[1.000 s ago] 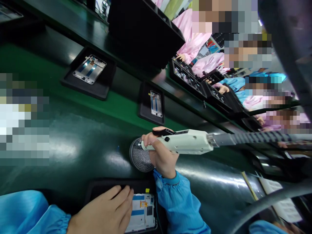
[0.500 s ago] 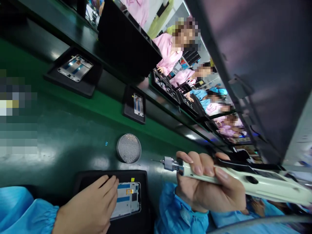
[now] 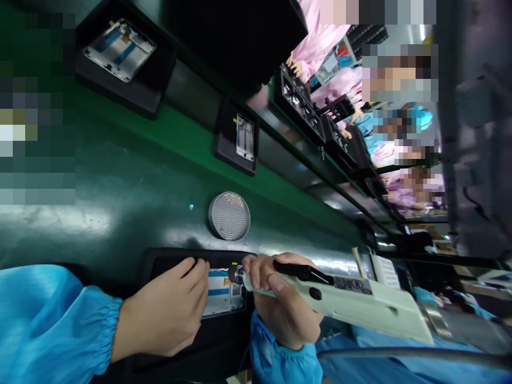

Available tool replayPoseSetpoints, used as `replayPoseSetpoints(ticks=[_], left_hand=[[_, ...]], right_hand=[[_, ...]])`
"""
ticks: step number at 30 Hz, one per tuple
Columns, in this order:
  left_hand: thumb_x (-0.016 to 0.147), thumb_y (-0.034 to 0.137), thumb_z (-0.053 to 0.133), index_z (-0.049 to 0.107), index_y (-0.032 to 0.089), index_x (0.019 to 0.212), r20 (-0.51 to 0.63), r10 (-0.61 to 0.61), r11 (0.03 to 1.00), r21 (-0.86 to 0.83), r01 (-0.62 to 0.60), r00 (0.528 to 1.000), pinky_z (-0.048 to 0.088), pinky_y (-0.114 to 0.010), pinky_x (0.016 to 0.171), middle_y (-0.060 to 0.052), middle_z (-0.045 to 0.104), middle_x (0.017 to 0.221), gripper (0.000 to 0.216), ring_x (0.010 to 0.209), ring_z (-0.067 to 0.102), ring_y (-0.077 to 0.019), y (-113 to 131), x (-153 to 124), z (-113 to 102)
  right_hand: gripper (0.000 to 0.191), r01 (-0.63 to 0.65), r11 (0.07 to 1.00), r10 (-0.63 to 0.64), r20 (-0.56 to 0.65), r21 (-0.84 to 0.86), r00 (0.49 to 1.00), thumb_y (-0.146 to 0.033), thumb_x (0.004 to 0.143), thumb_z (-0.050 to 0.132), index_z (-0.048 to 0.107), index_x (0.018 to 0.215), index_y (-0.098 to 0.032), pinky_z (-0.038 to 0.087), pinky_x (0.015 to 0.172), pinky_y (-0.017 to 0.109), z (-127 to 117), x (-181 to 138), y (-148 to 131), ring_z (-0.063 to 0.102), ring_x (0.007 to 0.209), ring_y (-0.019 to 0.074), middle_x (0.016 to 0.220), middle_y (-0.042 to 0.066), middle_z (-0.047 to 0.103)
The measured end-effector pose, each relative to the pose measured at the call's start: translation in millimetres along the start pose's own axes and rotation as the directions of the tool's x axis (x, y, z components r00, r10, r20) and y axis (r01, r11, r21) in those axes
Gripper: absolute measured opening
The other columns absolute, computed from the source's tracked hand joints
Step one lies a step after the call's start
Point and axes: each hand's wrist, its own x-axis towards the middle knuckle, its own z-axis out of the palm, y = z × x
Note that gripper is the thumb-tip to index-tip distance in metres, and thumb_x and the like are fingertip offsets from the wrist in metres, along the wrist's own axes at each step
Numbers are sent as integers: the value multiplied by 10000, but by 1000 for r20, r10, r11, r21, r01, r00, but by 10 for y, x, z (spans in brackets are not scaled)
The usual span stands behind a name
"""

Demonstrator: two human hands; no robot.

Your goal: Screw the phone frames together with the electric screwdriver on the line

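**Your right hand has the driver bit at the phone frame; your left hand steadies the tray.**

Your right hand (image 3: 282,314) is closed around the smooth off-white plastic body of the electric screwdriver (image 3: 360,304), whose metal chuck sits over the right edge of the phone frame (image 3: 223,292). The frame, a flat white-and-blue rectangle, lies in the matte black tray (image 3: 168,262) at the near edge of the bench. Your left hand (image 3: 168,314) grips nothing and lies flat, fingers together, its fingertips on the tray beside the frame. A round perforated metal dish (image 3: 229,216) sits just beyond on the glossy green bench top (image 3: 132,176). Two more trays (image 3: 152,90) (image 3: 224,138) with frames sit farther back. Workers in pink sleeves line the far side.
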Motion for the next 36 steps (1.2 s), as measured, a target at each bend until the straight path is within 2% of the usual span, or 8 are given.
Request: replayPoseSetpoints(ticks=[9,36], left_hand=[[880,432,511,694,11,1131,11,2,1000,-6,-1,1000,415,-474,927,-244,676,1177,523,1088,600,-382,0,25,-48],[886,440,517,685,12,1141,28,-5,1000,-29,5,1000,400,-479,940,-241,678,1175,526,1100,592,-380,9,34,-63]], right_hand=[[288,5,998,-4,1,-68,1000,-169,829,563,634,1089,-269,474,617,333,-12,-25,-1,503,540,131,573,-50,472],[284,-18,998,18,9,-66,1000,-137,847,556,636,1089,-262,480,649,343,3,-48,21,521,568,121,613,-46,525]])
